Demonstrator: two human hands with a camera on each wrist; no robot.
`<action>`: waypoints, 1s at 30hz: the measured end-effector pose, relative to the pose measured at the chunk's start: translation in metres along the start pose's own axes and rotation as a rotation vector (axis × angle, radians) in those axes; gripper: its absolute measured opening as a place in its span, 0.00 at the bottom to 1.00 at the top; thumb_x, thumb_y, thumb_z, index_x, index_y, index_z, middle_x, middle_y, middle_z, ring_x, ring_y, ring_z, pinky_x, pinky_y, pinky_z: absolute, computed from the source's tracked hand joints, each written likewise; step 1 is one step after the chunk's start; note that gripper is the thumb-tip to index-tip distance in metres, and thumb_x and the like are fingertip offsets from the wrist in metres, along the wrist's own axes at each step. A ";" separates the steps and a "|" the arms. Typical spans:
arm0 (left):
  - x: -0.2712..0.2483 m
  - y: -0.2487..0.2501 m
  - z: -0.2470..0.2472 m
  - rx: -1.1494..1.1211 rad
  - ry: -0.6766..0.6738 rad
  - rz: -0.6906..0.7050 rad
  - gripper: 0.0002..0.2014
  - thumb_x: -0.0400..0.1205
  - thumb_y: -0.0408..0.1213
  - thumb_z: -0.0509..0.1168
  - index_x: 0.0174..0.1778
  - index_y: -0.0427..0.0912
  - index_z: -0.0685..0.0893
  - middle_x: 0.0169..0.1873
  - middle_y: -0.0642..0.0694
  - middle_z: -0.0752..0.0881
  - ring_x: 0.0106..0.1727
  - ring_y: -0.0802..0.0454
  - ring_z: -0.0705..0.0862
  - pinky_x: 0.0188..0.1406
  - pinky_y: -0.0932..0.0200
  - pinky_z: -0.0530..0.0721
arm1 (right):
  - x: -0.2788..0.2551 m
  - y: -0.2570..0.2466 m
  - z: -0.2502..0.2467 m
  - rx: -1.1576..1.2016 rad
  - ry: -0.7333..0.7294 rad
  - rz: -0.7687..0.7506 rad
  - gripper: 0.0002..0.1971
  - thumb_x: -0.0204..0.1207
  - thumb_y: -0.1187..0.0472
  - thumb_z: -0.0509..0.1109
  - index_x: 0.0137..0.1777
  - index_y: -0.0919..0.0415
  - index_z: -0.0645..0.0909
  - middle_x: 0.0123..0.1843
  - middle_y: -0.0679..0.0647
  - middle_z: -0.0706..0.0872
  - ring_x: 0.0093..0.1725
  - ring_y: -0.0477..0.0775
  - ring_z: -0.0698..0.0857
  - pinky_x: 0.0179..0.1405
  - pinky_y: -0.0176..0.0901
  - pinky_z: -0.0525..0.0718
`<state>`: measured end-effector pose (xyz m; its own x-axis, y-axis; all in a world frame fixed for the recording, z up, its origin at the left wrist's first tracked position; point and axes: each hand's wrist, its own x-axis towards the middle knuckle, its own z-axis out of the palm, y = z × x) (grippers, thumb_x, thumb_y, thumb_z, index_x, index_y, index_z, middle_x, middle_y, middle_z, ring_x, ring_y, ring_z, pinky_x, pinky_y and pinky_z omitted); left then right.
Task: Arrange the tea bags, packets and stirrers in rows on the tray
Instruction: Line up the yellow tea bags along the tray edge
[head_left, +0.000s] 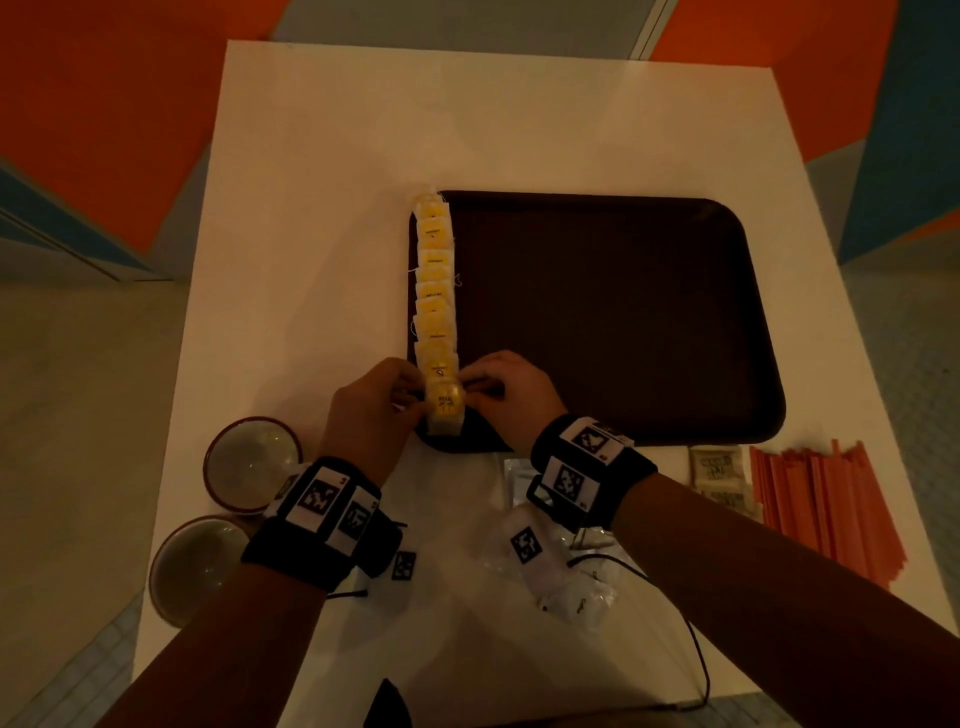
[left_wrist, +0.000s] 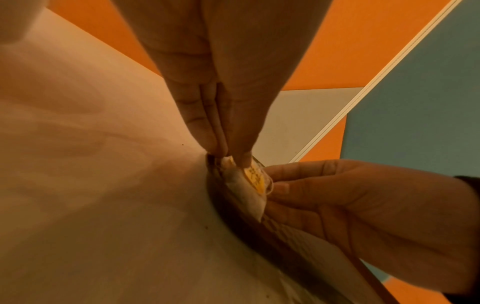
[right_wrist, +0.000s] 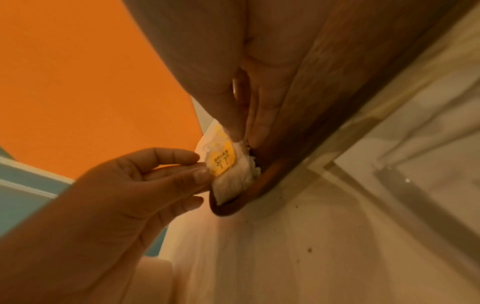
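A dark brown tray (head_left: 623, 312) lies on the white table. Several tea bags with yellow tags (head_left: 435, 291) form one row along its left edge. The nearest tea bag (head_left: 444, 408) sits at the tray's near-left corner, between both hands. My left hand (head_left: 408, 395) touches its left edge with straight fingertips (left_wrist: 241, 158). My right hand (head_left: 480, 387) pinches its right corner between thumb and finger (right_wrist: 235, 131). Paper packets (head_left: 719, 475) and orange stirrers (head_left: 826, 504) lie on the table, right of the tray's near edge.
Two round cups (head_left: 252, 462) (head_left: 197, 566) stand at the table's near left. Clear wrappers (head_left: 519, 478) and a crumpled plastic bag (head_left: 550, 566) lie by my right wrist. A black cable (head_left: 675, 613) runs along the front edge.
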<state>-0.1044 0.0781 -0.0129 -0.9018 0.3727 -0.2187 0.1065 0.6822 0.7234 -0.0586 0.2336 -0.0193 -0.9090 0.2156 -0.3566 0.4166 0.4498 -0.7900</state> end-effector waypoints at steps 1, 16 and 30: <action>0.000 0.000 0.000 0.000 -0.002 -0.008 0.12 0.70 0.32 0.75 0.47 0.42 0.82 0.39 0.52 0.83 0.39 0.55 0.81 0.36 0.74 0.74 | -0.001 0.000 0.001 0.006 -0.019 -0.015 0.12 0.74 0.67 0.70 0.57 0.62 0.84 0.60 0.55 0.81 0.57 0.50 0.83 0.63 0.38 0.80; 0.015 -0.006 0.005 -0.019 0.005 -0.097 0.09 0.74 0.33 0.70 0.47 0.42 0.80 0.37 0.51 0.82 0.36 0.57 0.79 0.32 0.74 0.71 | 0.004 0.003 0.006 0.084 0.018 0.099 0.05 0.73 0.65 0.72 0.47 0.59 0.82 0.45 0.49 0.83 0.46 0.47 0.83 0.50 0.41 0.84; 0.022 -0.005 -0.008 -0.034 -0.009 -0.088 0.09 0.73 0.35 0.72 0.46 0.44 0.81 0.43 0.50 0.83 0.38 0.56 0.80 0.33 0.74 0.70 | 0.009 -0.005 -0.007 0.072 0.005 0.098 0.16 0.67 0.62 0.77 0.54 0.57 0.79 0.53 0.51 0.82 0.49 0.48 0.83 0.53 0.45 0.85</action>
<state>-0.1288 0.0777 -0.0160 -0.9034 0.3178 -0.2878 0.0128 0.6908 0.7229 -0.0686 0.2397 -0.0147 -0.8641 0.2593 -0.4315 0.5012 0.3633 -0.7854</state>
